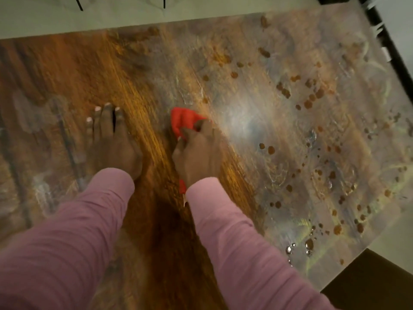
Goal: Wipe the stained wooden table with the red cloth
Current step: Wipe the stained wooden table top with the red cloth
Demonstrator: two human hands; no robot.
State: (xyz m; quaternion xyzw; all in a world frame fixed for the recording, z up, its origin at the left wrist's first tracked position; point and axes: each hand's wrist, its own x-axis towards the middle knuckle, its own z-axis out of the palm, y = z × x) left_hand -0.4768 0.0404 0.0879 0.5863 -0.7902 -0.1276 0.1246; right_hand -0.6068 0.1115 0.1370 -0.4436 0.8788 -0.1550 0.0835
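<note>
Just beyond the knuckles of the right hand [196, 153], the red cloth [185, 120] bunches out in a crumpled wad pressed against the wooden table [67, 70]. The fingers are curled over it and grip it, and a thin strip of the same red shows under the wrist, beside the cuff. To the left of that hand, apart from it, the left hand [114, 142] lies palm down on the table with its fingers straight and close together, holding nothing. A band of bare orange-brown grain runs between the two hands. Both arms wear pink sleeves [67, 231]. To the right of the cloth-holding hand the surface turns pale, glossy and smeared, and brown spots [312, 97] are scattered across it out to the far right edge. Nearer the person on that side, well to the right of the forearm, a few shiny droplets [309, 245] sit close to the table's edge. Greyish smears also show to the left of the flat hand. A dark block [368, 280] lies past the near right corner, too blurred to identify.
</note>
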